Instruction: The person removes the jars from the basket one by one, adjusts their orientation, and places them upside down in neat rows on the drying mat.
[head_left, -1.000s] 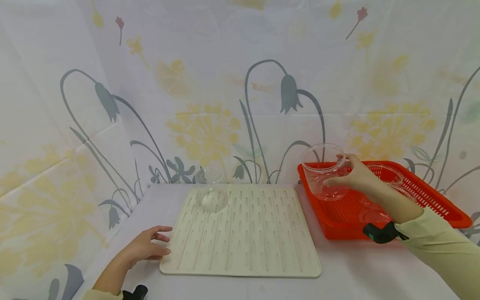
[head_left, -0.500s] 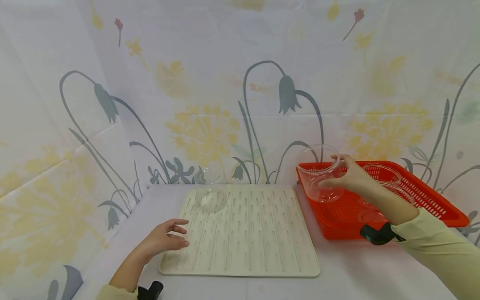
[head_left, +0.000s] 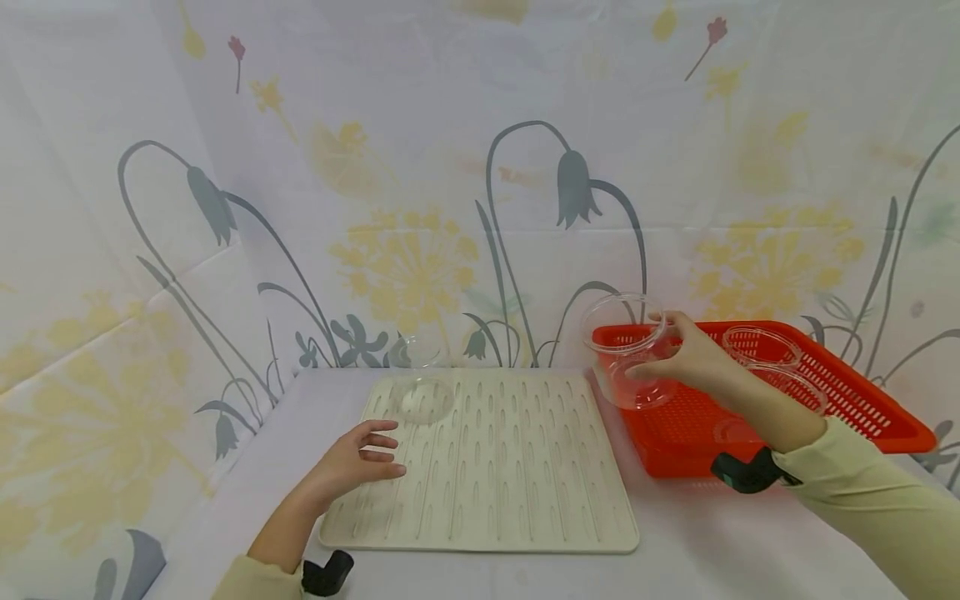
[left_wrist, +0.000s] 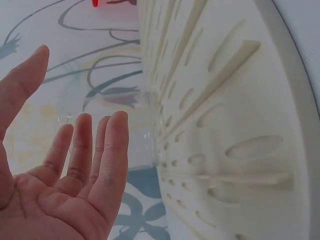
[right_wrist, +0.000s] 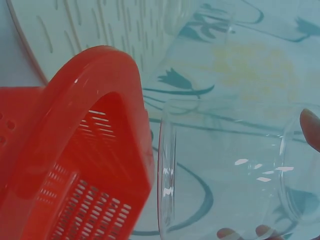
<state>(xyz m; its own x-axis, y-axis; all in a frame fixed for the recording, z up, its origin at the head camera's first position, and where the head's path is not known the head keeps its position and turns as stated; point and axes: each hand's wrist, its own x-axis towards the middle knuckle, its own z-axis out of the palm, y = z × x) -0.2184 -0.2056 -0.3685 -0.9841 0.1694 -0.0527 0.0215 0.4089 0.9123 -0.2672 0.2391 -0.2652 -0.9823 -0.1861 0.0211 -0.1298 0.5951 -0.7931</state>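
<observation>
My right hand (head_left: 697, 358) grips a clear plastic tub (head_left: 626, 343) by its side, thumb and fingers apart around the wall. In the head view the tub overlaps the left end of the red basket (head_left: 750, 467); the right wrist view shows its see-through wall (right_wrist: 225, 165) beside the basket's rim. My left hand (head_left: 356, 462) hovers over the left part of the cream ridged mat (head_left: 510, 467), fingers loosely spread and holding nothing. Another clear tub (head_left: 423, 400) stands at the mat's back left, its wider ring down on the mat.
Several clear plastic tubs (head_left: 787, 392) lie inside the basket, partly hidden by my right forearm. Behind the table hangs a flower-printed cloth (head_left: 420, 275). A white cloth (head_left: 697, 533) covers the table.
My right hand has shifted a little left and slightly down with the tub, toward the mat. My left hand has moved right and up from the mat's left edge to over it.
</observation>
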